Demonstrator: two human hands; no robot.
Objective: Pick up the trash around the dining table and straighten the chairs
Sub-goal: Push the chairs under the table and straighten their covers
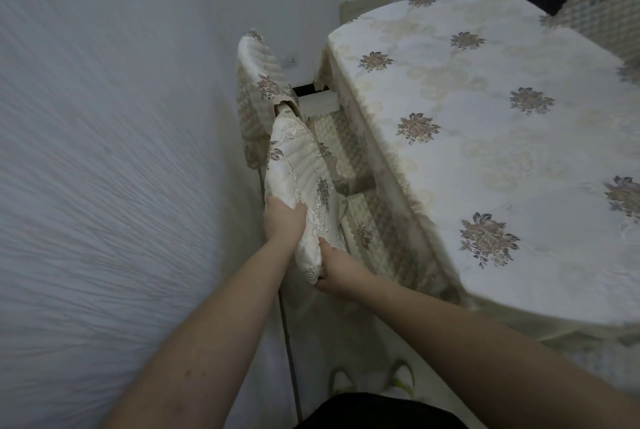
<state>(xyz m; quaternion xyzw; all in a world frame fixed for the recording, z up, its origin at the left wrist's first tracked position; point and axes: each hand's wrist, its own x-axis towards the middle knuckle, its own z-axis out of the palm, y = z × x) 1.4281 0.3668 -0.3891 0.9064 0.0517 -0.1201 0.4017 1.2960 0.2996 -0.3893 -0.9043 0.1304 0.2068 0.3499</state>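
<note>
Lighting dim, cool and even; no source in view, no glare. Wall (104,151) heavily streaked by motion blur, worst toward the left edge. Tablecloth (502,123) soft, flower motifs smeared. Deep shadow under the table edge and in the upper right corner. Wide-angle bending evident at the frame edges

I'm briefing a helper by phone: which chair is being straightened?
Left of the flower-patterned cream tablecloth, two cream quilted-cover chairs stand by the white wall. It is the nearer chair; unlike the farther chair, both hands grip its backrest.
</note>
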